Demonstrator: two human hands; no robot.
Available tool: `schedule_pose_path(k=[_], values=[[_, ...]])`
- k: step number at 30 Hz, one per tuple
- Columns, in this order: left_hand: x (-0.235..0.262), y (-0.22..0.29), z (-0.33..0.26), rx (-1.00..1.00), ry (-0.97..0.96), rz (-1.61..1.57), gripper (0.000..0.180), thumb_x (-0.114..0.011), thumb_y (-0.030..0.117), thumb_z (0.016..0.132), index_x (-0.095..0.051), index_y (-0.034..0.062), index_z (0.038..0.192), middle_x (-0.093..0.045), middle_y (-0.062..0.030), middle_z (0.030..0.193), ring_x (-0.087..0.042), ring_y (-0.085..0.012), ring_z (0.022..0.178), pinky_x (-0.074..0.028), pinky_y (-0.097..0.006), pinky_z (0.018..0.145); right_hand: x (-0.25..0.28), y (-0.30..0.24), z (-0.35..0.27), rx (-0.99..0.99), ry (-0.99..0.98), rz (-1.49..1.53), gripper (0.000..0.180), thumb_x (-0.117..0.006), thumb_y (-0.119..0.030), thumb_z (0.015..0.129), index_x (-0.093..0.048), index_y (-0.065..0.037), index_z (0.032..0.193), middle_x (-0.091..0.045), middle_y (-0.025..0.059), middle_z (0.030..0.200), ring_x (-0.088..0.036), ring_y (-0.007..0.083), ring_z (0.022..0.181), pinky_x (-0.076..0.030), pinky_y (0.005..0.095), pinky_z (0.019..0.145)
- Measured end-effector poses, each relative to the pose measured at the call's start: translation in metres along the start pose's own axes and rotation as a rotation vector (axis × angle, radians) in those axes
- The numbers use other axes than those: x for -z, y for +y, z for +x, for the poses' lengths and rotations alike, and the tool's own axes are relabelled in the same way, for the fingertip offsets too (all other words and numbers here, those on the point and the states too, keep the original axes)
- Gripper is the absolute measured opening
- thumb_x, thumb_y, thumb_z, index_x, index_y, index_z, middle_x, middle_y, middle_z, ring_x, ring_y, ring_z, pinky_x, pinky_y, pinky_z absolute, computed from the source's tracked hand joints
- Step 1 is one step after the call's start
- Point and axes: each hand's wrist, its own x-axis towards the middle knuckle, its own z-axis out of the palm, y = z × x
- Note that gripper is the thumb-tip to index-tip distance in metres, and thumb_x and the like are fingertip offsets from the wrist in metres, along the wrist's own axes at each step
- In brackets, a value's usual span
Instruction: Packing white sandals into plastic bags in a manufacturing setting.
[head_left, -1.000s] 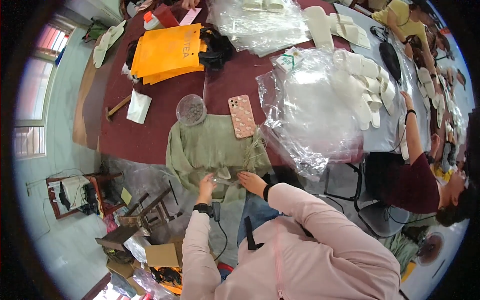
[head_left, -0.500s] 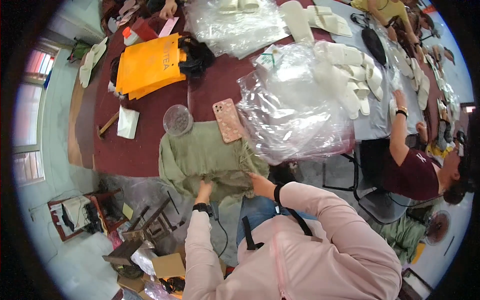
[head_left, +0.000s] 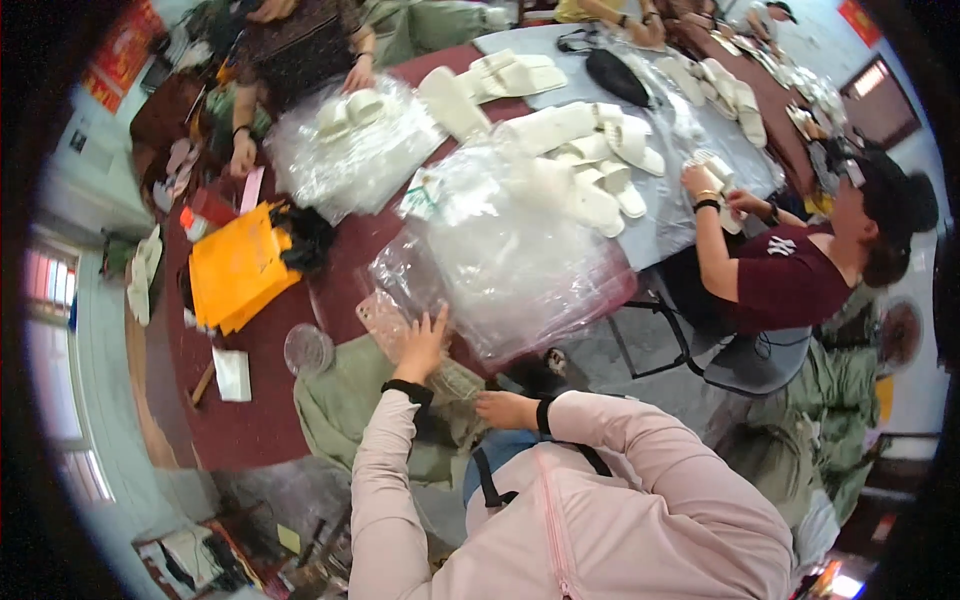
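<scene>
My left hand [head_left: 424, 342] reaches forward with fingers spread onto the edge of a big heap of clear plastic bags [head_left: 500, 260] on the dark red table [head_left: 250, 420]. Just left of it lies a phone in a pink patterned case [head_left: 378, 318]. My right hand [head_left: 505, 409] rests lower, by the table's front edge, fingers loosely curled beside a small clear bag [head_left: 455, 380] on an olive green cloth [head_left: 340, 400]. Whether it grips anything I cannot tell. Both arms wear pale pink sleeves.
White slippers [head_left: 590, 170] lie in heaps across the far table. An orange bag [head_left: 235, 265], a clear round lid [head_left: 307, 348] and a white card [head_left: 232, 374] sit at the left. A seated person in a maroon shirt [head_left: 790, 280] works at the right; another person [head_left: 300, 60] sits opposite.
My view has swung up and to the right. My left hand has left the green cloth and moved forward onto the plastic bags; my right hand stays near the cloth.
</scene>
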Motion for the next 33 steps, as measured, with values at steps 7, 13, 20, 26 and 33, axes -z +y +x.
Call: schedule_pose_path(k=[7, 13, 20, 26, 33], values=[[0.041, 0.068, 0.047, -0.021, -0.219, -0.254, 0.087, -0.051, 0.008, 0.072, -0.002, 0.0142, 0.143, -0.032, -0.0305, 0.134, -0.058, -0.0435, 0.089, -0.048, -0.048, 0.073, 0.081, 0.069, -0.071, -0.812, 0.663, 0.980, 0.035, -0.059, -0.032, 0.082, -0.055, -0.006, 0.105, -0.058, 0.0163, 0.100, -0.056, 0.0324, 0.093, -0.045, 0.0416, 0.078], [0.013, 0.125, 0.097, -0.101, -0.140, -0.132, 0.082, -0.056, 0.016, 0.077, -0.007, 0.0074, 0.142, -0.029, -0.0309, 0.135, -0.042, -0.0436, 0.114, -0.038, -0.049, 0.092, 0.069, 0.160, -0.081, -1.318, 0.986, 1.443, 0.053, -0.058, -0.033, 0.085, -0.042, -0.002, 0.125, -0.058, 0.0171, 0.107, -0.058, 0.0247, 0.091, -0.046, 0.0366, 0.078], [0.032, 0.190, 0.155, -0.149, -0.042, -0.809, 0.071, -0.056, 0.034, 0.083, -0.022, 0.0045, 0.139, -0.033, -0.0257, 0.135, -0.027, -0.0393, 0.128, -0.026, -0.043, 0.103, 0.034, 0.260, -0.159, -1.239, 0.737, 1.350, 0.027, -0.056, -0.014, 0.079, -0.057, -0.003, 0.103, -0.065, 0.0152, 0.084, -0.062, 0.0274, 0.078, -0.047, 0.0347, 0.067], [0.052, 0.187, 0.188, 0.075, -0.193, -0.124, 0.083, -0.069, 0.044, 0.069, -0.026, 0.0308, 0.139, -0.017, -0.0216, 0.143, -0.023, -0.0433, 0.127, -0.023, -0.065, 0.095, 0.035, 0.319, -0.213, -1.152, 0.598, 1.248, 0.026, -0.061, -0.020, 0.078, -0.058, -0.003, 0.098, -0.064, 0.0135, 0.079, -0.062, 0.0284, 0.074, -0.047, 0.0363, 0.065], [0.034, 0.193, 0.199, 0.291, -0.247, -0.141, 0.097, -0.076, 0.044, 0.062, -0.018, 0.0392, 0.139, -0.006, -0.0222, 0.146, -0.015, -0.0506, 0.128, -0.023, -0.068, 0.093, 0.007, 0.437, -0.284, -1.783, 1.218, 0.515, 0.044, -0.065, -0.029, 0.076, -0.052, 0.000, 0.107, -0.054, 0.0192, 0.108, -0.049, 0.0337, 0.104, -0.038, 0.0414, 0.088]])
